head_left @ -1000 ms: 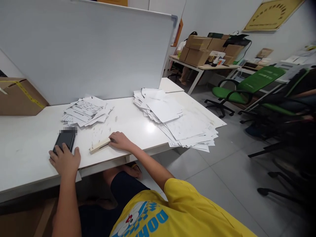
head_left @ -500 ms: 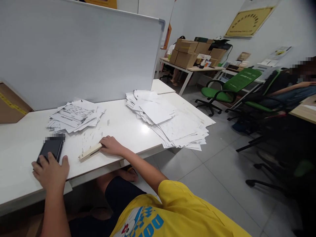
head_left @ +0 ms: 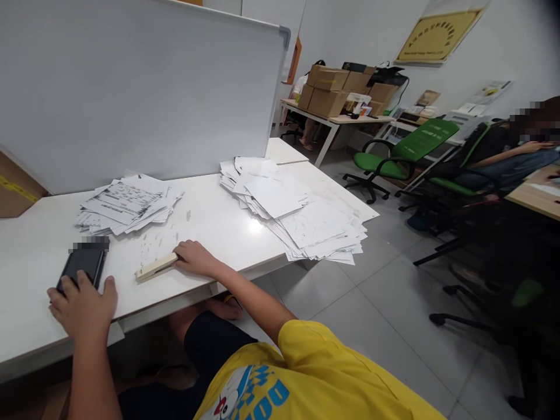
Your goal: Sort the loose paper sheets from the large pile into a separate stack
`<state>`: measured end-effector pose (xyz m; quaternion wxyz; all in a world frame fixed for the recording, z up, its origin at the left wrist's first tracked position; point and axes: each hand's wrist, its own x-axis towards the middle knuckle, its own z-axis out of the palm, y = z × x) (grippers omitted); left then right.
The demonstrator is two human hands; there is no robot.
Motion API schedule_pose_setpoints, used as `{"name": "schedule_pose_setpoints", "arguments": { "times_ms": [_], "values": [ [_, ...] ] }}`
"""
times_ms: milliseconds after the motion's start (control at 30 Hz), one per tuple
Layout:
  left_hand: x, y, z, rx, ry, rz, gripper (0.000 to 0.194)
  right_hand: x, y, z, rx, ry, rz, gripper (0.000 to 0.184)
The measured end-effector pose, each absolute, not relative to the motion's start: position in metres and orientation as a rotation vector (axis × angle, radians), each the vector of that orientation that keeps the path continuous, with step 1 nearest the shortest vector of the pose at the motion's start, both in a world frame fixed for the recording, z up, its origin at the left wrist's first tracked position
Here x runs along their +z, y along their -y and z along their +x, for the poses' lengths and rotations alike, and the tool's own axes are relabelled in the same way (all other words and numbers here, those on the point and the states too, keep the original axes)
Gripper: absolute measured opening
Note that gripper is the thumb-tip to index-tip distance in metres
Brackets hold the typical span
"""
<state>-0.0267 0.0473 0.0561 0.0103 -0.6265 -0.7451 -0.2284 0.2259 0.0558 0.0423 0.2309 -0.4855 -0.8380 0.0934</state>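
My left hand (head_left: 84, 306) lies palm down at the table's front edge, fingers spread. Its fingertips rest on the near end of a black phone (head_left: 86, 267), whose far end is blurred out. A cream stapler (head_left: 154, 268) lies on the white table (head_left: 205, 216) to the right of the phone. My right hand (head_left: 195, 258) has its fingers curled over the stapler's right end, hiding that part. Beyond the stapler sits a messy stack of printed papers (head_left: 129, 204).
Loose white papers (head_left: 280, 195) spread over the table's right side, some jutting past its edge. A whiteboard (head_left: 144, 87) stands along the back, with a cardboard box (head_left: 17, 189) at left. Green office chairs (head_left: 405, 151) and a seated person (head_left: 516, 143) are to the right.
The whole view has shifted slightly, so everything sits a little further left. Both hands keep their places on the phone and the stapler.
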Motion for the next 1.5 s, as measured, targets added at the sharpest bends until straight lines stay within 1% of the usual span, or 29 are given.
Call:
{"name": "schedule_pose_setpoints", "arguments": {
  "times_ms": [233,567,800,967,1100,1267,1333,1400,1500],
  "values": [
    [0.055,-0.048,-0.027,-0.683,2.333,-1.956,0.085,0.044,-0.054,0.225,0.242,2.32,-1.349,0.014],
    [0.055,-0.049,-0.028,-0.683,2.325,-1.954,0.095,0.048,-0.051,0.226,0.231,2.323,-1.352,0.012],
    [0.055,-0.047,-0.026,-0.714,2.306,-1.954,0.092,0.047,-0.051,0.225,0.218,2.335,-1.363,0.017],
    [0.057,-0.046,-0.026,-0.695,2.34,-1.951,0.09,0.042,-0.053,0.224,0.23,2.306,-1.346,0.014],
    [0.053,-0.048,-0.027,-0.712,2.316,-1.957,0.09,0.039,-0.054,0.221,0.216,2.291,-1.373,0.019],
    [0.05,-0.046,-0.027,-0.734,2.315,-1.968,0.089,0.038,-0.052,0.223,0.291,2.222,-1.396,0.019],
    [0.051,-0.043,-0.027,-0.793,2.262,-1.961,0.085,0.037,-0.052,0.224,0.316,2.192,-1.405,0.018],
    [0.054,-0.04,-0.023,-0.871,2.106,-2.017,0.076,0.035,-0.053,0.222,0.343,2.16,-1.415,0.017],
    [0.055,-0.041,-0.008,-0.923,1.786,-2.361,0.06,0.033,-0.05,0.217,0.389,2.123,-1.413,0.018]
  ]
}}
